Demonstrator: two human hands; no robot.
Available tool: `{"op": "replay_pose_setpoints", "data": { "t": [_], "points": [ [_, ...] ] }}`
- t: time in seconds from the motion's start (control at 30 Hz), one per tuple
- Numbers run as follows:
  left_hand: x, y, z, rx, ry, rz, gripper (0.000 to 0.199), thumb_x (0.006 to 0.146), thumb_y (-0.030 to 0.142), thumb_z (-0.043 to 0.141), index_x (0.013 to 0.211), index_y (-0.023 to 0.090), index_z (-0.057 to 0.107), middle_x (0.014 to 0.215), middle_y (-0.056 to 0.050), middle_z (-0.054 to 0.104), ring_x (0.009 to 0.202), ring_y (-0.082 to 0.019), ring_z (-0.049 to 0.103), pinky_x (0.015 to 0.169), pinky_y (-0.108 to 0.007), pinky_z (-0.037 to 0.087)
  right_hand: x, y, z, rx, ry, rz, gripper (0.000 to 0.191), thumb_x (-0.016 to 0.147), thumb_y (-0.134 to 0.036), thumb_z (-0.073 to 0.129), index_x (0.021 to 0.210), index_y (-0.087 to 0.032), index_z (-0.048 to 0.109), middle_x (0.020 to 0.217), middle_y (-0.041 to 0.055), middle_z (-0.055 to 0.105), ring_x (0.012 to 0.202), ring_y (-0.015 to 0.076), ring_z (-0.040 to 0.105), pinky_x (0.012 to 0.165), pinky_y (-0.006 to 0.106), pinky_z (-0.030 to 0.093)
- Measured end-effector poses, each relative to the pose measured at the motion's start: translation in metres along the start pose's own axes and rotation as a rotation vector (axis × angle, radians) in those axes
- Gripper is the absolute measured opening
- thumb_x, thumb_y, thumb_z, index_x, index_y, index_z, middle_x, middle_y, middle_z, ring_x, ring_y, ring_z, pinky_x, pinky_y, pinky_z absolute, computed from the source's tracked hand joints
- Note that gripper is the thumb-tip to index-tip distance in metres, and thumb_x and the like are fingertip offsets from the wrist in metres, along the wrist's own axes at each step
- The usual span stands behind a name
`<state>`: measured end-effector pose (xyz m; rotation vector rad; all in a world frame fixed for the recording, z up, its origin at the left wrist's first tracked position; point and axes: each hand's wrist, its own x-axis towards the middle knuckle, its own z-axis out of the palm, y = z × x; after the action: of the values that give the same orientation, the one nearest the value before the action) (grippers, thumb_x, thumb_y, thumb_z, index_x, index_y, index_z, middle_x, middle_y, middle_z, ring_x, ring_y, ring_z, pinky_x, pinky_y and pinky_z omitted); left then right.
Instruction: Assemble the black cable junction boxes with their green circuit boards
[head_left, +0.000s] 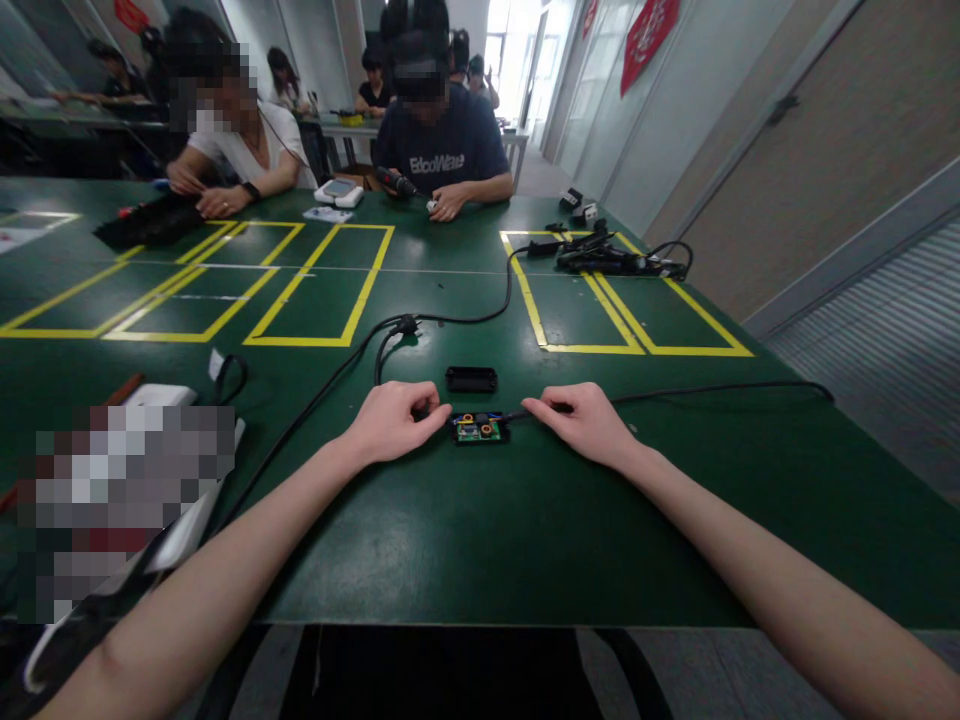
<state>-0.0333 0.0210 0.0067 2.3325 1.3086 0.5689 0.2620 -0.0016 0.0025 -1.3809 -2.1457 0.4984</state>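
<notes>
A small circuit board (480, 430) with copper coils lies in a black open case half in front of me. My left hand (401, 420) is closed at its left end, thumb and fingers pinching the black cord (377, 365) where it enters. On the other side, my right hand (585, 420) pinches a second black cable (712, 389) that leads from the board's right end toward the table's right edge. Just behind the board lies the other case half (471, 379), a shallow black shell, touched by neither hand.
A black plug (407, 325) and its cord lie behind my left hand. Yellow tape outlines (300, 342) mark the green table (480, 540). Bundled black cables and adapters (607, 258) sit at the far right. Across the table, one person (442, 150) holds a power screwdriver (396, 182); another sits left.
</notes>
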Motion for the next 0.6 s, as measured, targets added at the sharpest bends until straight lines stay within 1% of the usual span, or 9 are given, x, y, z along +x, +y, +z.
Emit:
{"op": "replay_pose_setpoints", "data": {
  "t": [0.1, 0.2, 0.3, 0.37, 0.5, 0.6],
  "points": [
    [-0.0016, -0.0007, -0.0015, -0.001, 0.007, 0.036, 0.018, 0.083, 0.035, 0.056, 0.074, 0.019, 0.061, 0.062, 0.003, 0.057, 0.058, -0.014, 0.050, 0.060, -0.026, 0.031, -0.0002, 0.0021, 0.0004, 0.005, 0.021, 0.004, 0.052, 0.099, -0.057, 0.055, 0.064, -0.019, 0.063, 0.058, 0.0012, 0.062, 0.053, 0.0139, 0.052, 0.057, 0.029, 0.037],
    [-0.0026, -0.0011, -0.0031, -0.018, -0.024, 0.058, 0.015, 0.082, 0.031, 0.055, 0.074, 0.019, 0.062, 0.063, 0.003, 0.058, 0.059, -0.014, 0.051, 0.059, -0.025, 0.033, 0.0000, 0.0039, -0.0003, 0.051, -0.016, -0.010, 0.043, 0.098, -0.054, 0.059, 0.076, -0.019, 0.072, 0.068, 0.0032, 0.070, 0.058, 0.0153, 0.059, 0.059, 0.028, 0.041],
    [-0.0033, -0.0021, -0.0043, -0.060, -0.079, 0.080, 0.016, 0.083, 0.031, 0.056, 0.073, 0.019, 0.061, 0.063, 0.003, 0.058, 0.058, -0.013, 0.051, 0.058, -0.024, 0.034, 0.0007, 0.0055, -0.0017, 0.116, -0.114, -0.056, 0.039, 0.099, -0.051, 0.058, 0.085, -0.018, 0.076, 0.072, 0.0036, 0.072, 0.062, 0.0157, 0.061, 0.061, 0.028, 0.044],
    [-0.0040, -0.0032, -0.0045, -0.086, -0.099, 0.106, 0.016, 0.084, 0.031, 0.058, 0.074, 0.019, 0.061, 0.064, 0.003, 0.059, 0.059, -0.013, 0.051, 0.058, -0.024, 0.036, 0.0009, 0.0066, -0.0023, 0.141, -0.148, -0.084, 0.037, 0.099, -0.048, 0.059, 0.090, -0.017, 0.078, 0.074, 0.0038, 0.072, 0.063, 0.0155, 0.061, 0.062, 0.028, 0.045],
    [-0.0051, -0.0044, -0.0034, -0.106, -0.093, 0.149, 0.015, 0.085, 0.029, 0.058, 0.074, 0.019, 0.062, 0.067, 0.002, 0.061, 0.060, -0.012, 0.053, 0.059, -0.024, 0.038, 0.0005, 0.0073, -0.0017, 0.149, -0.128, -0.150, 0.033, 0.101, -0.042, 0.059, 0.106, -0.016, 0.078, 0.081, 0.0051, 0.073, 0.067, 0.0161, 0.063, 0.064, 0.029, 0.047],
    [-0.0057, -0.0035, -0.0017, -0.133, -0.067, 0.181, 0.013, 0.085, 0.027, 0.058, 0.078, 0.019, 0.065, 0.071, 0.000, 0.063, 0.063, -0.013, 0.056, 0.061, -0.024, 0.040, -0.0003, 0.0054, -0.0006, 0.146, -0.127, -0.213, 0.030, 0.104, -0.036, 0.055, 0.107, -0.017, 0.078, 0.090, 0.0072, 0.074, 0.075, 0.0173, 0.066, 0.068, 0.030, 0.050]
  ]
}}
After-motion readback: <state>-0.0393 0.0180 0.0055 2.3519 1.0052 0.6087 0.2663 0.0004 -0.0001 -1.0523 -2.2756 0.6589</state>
